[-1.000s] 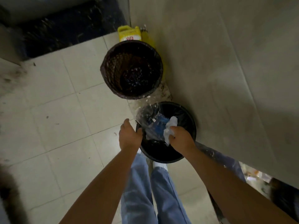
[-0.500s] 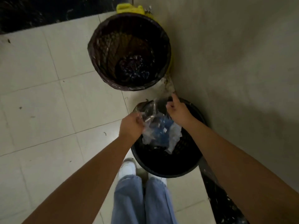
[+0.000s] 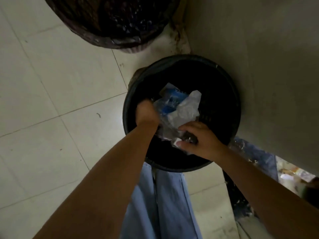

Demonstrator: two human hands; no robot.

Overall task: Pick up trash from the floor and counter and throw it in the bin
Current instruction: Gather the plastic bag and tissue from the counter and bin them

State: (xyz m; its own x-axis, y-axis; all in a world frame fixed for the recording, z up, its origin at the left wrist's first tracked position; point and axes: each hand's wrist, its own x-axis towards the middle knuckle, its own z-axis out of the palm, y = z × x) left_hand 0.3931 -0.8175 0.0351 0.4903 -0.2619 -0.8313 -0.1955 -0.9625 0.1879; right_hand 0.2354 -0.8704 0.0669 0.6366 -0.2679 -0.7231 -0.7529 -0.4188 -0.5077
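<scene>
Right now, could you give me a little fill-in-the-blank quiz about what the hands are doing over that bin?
1. Both hands hold the crumpled plastic trash over the ____ bin.
2. The left hand grips the trash's ____ side.
3. The right hand is at the bin's ____ rim.
4. The woven basket stands on the ____ floor.

Missing words: black; left; near; tiled

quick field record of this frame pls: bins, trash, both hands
near bin: black round bin, by the wall, holds trash
far bin: dark woven basket, partly out of frame
trash: clear plastic bag with blue wrapper, over the black bin's mouth
left hand: gripping the bag's left side
right hand: fingers closed on the bag's lower edge
floor: pale tiles
</scene>
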